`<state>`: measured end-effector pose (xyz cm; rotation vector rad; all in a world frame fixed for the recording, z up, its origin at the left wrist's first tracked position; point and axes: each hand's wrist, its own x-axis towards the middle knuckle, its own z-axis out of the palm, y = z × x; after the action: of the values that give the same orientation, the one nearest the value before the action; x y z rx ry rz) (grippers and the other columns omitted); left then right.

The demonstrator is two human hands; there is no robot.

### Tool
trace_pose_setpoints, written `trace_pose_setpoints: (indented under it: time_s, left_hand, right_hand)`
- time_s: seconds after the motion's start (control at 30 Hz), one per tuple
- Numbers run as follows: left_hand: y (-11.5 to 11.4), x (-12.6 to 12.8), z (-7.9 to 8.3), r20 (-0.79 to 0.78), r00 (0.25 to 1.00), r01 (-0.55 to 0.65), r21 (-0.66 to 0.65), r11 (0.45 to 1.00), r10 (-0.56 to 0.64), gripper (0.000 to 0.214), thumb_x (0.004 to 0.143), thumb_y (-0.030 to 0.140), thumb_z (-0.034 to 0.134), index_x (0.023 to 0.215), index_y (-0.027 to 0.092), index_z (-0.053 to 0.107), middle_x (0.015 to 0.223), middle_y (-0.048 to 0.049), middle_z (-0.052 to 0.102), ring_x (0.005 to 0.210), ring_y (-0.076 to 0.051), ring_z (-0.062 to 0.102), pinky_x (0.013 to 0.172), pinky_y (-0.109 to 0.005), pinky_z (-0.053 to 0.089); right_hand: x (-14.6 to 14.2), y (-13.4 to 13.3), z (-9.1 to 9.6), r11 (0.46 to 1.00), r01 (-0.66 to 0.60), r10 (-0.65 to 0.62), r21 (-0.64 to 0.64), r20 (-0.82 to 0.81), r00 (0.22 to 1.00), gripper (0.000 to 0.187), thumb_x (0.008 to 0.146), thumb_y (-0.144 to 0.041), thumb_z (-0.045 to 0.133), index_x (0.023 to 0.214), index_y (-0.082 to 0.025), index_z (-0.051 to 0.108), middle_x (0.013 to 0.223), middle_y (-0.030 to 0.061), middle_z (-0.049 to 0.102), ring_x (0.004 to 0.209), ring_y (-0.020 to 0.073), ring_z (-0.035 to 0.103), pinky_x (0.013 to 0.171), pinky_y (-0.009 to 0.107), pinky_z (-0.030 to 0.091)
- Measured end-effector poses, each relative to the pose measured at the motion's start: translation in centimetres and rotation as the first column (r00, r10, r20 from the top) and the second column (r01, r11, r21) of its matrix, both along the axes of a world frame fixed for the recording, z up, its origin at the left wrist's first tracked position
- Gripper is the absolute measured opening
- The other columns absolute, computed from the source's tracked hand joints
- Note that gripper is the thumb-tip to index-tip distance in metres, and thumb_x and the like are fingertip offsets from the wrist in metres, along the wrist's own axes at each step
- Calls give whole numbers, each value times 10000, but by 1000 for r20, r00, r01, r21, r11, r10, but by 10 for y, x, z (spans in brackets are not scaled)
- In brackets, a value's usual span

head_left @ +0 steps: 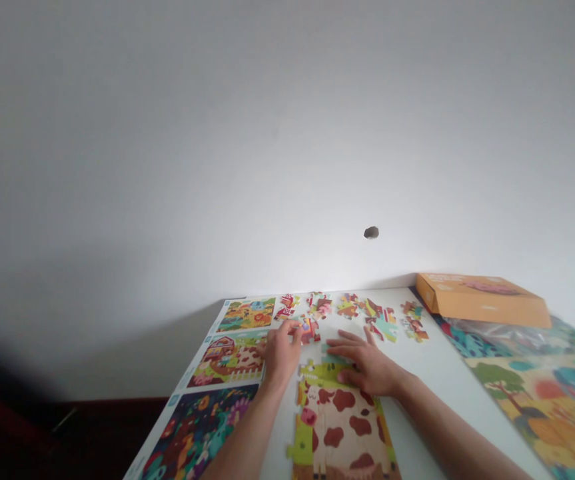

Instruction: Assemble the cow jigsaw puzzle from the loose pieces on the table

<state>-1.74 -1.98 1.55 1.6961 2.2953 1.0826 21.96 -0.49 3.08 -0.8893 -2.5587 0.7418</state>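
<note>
A partly joined jigsaw puzzle with a brown-spotted cow lies flat in front of me, green along its top. My right hand rests with spread fingers over the puzzle's top right edge. Just beyond the puzzle's top left, my left hand has its fingers curled together at a red puzzle piece; the fingertips meet its left edge. Farther back lie several loose puzzle pieces, some joined in small clumps. A clump with a green part sits just past my right fingertips.
On the left, a printed sheet shows several pictures, one with a barn and cow. An orange box stands at the back right beside clear plastic wrap. Below these is an animal-scene puzzle. The wall borders the white table.
</note>
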Motion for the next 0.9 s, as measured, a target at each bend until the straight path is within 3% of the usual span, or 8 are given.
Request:
trace_pose_setpoints:
  time_s: [0.47,0.57,0.67,0.73,0.8,0.87,0.9]
  left_hand:
    - [0,7,3,43,996,72,96,993,-77,146,844,268,616,935,244,727,900,-39,773,930,-217,700,873,-339,488]
    - [1,8,2,38,994,102,107,989,-107,144,851,265,610,937,239,724,897,-40,773,929,-218,704,872,-342,491]
    - [1,8,0,27,989,144,123,982,-148,141,861,270,610,939,241,724,914,-39,773,930,-226,704,888,-370,484]
    - [1,9,-1,17,987,154,122,981,-157,145,860,277,614,948,247,726,904,-36,774,935,-240,700,916,-406,471]
    - [1,9,-3,12,987,155,123,980,-157,155,855,274,612,954,250,729,893,-36,774,941,-248,697,934,-428,462]
    - [1,9,-4,21,986,161,138,977,-165,161,852,269,606,952,246,731,906,-39,773,946,-244,696,938,-422,467]
    - [1,9,-4,29,984,167,147,975,-173,161,850,268,604,946,244,731,914,-41,773,948,-239,697,935,-411,473]
  right_hand:
    - [-5,-1,-5,996,7,-5,92,-17,1000,496,777,-383,722,1262,-307,645,1359,61,611,1338,348,443,1171,633,119]
    - [-9,-3,-2,985,70,-62,160,-53,997,392,811,-369,702,1191,-272,680,1251,64,674,1212,306,537,1140,561,244]
    - [-15,-12,14,951,203,-190,231,-78,979,269,906,-322,579,1129,-231,698,1082,89,719,1039,265,606,982,452,425]
    - [-18,-31,29,914,320,-300,248,-115,947,265,949,-291,486,1065,-203,707,946,107,721,932,244,631,877,391,477]
    - [-16,-65,39,916,356,-331,186,-153,931,271,964,-313,455,1017,-225,706,868,83,712,812,213,650,773,337,512]
    - [-8,-111,36,921,381,-365,79,-168,916,294,975,-388,444,918,-281,712,758,38,689,687,184,651,669,294,538]
    - [0,-138,30,874,481,-465,71,-172,869,301,966,-446,455,891,-316,716,694,24,663,617,182,638,602,289,547]
